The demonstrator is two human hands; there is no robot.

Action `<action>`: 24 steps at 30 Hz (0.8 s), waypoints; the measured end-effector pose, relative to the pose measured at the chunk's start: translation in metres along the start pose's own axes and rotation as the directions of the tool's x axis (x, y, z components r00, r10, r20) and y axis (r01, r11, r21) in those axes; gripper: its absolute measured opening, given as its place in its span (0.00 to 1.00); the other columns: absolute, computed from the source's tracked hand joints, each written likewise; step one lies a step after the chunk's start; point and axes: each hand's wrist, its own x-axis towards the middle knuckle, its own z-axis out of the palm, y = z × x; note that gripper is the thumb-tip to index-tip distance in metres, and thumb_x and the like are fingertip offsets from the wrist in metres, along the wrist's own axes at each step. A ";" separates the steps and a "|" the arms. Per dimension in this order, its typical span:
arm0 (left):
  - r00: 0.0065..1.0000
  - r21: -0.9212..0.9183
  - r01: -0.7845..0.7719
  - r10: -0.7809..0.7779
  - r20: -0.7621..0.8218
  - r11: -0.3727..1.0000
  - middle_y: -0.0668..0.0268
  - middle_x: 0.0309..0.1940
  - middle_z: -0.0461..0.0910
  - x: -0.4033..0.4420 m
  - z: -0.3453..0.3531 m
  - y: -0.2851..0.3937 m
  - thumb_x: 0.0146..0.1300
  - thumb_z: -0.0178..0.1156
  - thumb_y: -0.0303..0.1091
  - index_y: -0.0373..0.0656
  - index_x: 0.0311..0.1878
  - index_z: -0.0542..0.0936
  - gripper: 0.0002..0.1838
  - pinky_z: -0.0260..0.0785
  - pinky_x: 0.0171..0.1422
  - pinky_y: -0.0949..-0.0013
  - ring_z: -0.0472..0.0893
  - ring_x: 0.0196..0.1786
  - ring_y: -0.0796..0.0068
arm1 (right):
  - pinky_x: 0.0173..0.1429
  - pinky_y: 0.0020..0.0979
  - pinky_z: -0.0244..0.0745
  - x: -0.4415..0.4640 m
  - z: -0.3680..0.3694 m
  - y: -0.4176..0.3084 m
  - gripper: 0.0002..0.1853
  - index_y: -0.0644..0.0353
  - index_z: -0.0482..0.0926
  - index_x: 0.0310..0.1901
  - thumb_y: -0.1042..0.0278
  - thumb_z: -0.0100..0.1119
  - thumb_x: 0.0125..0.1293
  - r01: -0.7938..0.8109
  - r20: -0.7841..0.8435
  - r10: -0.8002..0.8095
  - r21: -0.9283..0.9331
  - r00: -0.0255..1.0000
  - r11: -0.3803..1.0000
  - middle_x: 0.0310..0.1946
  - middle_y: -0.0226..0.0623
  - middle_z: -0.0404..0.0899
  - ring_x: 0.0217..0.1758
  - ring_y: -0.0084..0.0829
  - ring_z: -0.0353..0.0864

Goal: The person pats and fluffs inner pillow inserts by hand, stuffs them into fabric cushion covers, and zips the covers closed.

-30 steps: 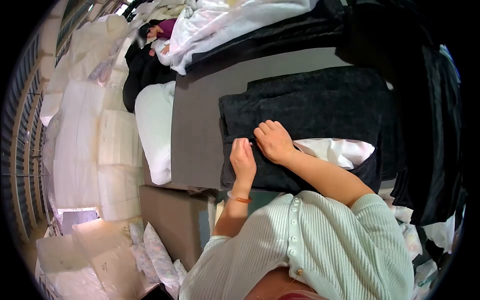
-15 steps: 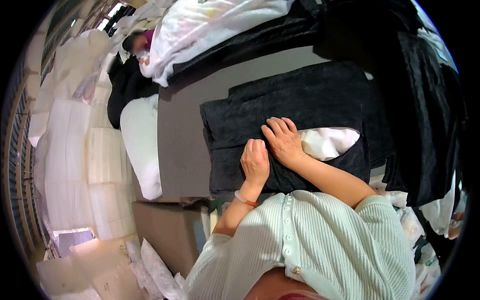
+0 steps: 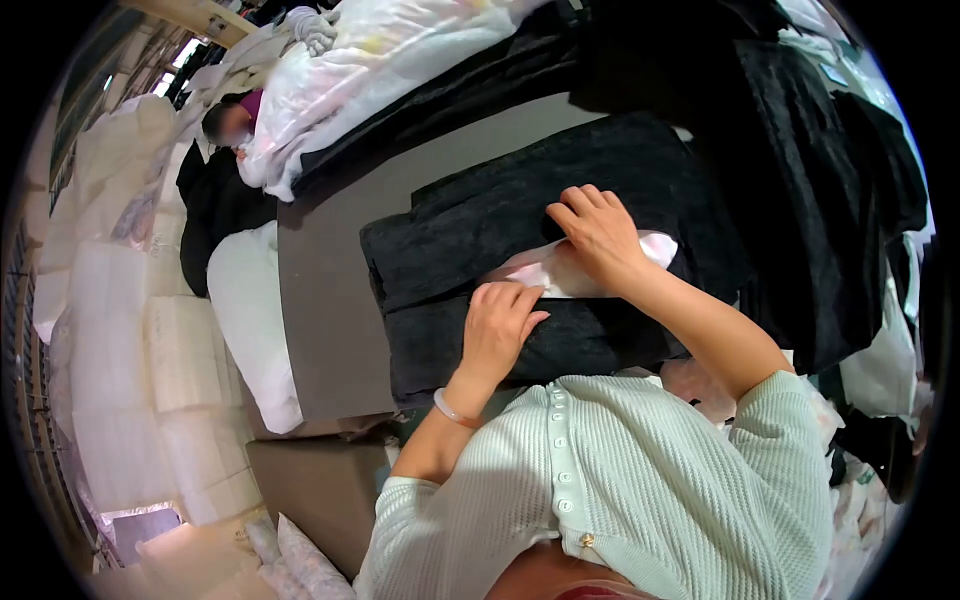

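Observation:
A folded black fabric piece (image 3: 520, 190) lies on the grey table (image 3: 325, 300), with a long opening along its middle. White material with pinkish patches (image 3: 555, 272) shows through that opening. At the opening's near edge, my left hand (image 3: 498, 325) rests with its fingertips on the black fabric, thumb held a little apart. My right hand (image 3: 600, 235) lies across the opening, its bent fingers on the far black layer. Whether either hand pinches the cloth is hard to make out.
White patterned bedding (image 3: 350, 75) and black cloth lie at the table's far side, near a person (image 3: 232, 120). White wrapped stacks (image 3: 110, 370) stand at left, beside a white bundle (image 3: 250, 320). Black fabric (image 3: 810, 200) hangs at right. A brown box (image 3: 310, 490) is below left.
The view has shifted, moving the table leftward in the frame. My hands have moved apart, the right one farther away, and the opening between them now shows more white material.

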 end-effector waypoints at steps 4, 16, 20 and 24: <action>0.998 -0.171 -0.002 -0.008 -0.056 0.985 0.64 0.31 0.74 0.010 0.001 -0.006 0.50 0.70 0.28 0.41 0.36 0.81 0.10 0.69 0.45 0.61 0.76 0.40 0.60 | 0.48 0.34 0.69 0.008 0.019 0.006 0.15 0.55 0.75 0.37 0.72 0.65 0.45 0.031 -0.017 -0.030 0.073 0.999 0.997 0.38 0.31 0.74 0.46 0.35 0.74; 0.927 0.015 0.061 -0.050 -0.371 0.998 0.65 0.35 0.81 0.064 0.040 -0.021 0.54 0.67 0.27 0.39 0.37 0.81 0.08 0.77 0.38 0.66 0.83 0.34 0.64 | 0.39 0.37 0.72 0.078 0.025 0.075 0.15 0.67 0.82 0.35 0.60 0.67 0.58 -0.074 0.468 -0.172 0.462 0.867 0.884 0.26 0.49 0.80 0.30 0.36 0.80; 0.937 0.107 0.055 -0.014 -0.350 0.993 0.67 0.42 0.83 0.061 0.041 -0.030 0.54 0.67 0.29 0.40 0.36 0.81 0.08 0.78 0.36 0.70 0.83 0.34 0.68 | 0.38 0.31 0.72 0.128 -0.016 0.068 0.23 0.63 0.86 0.34 0.46 0.64 0.66 -0.263 0.776 -0.154 0.383 0.612 0.885 0.23 0.35 0.81 0.28 0.24 0.75; 0.913 0.124 0.067 -0.011 -0.408 0.990 0.64 0.43 0.83 0.066 0.049 -0.035 0.53 0.68 0.30 0.41 0.35 0.80 0.08 0.78 0.37 0.70 0.83 0.35 0.70 | 0.31 0.27 0.64 0.132 -0.004 0.074 0.24 0.59 0.84 0.28 0.43 0.62 0.68 -0.431 0.857 -0.162 0.400 0.489 0.809 0.19 0.24 0.73 0.24 0.17 0.65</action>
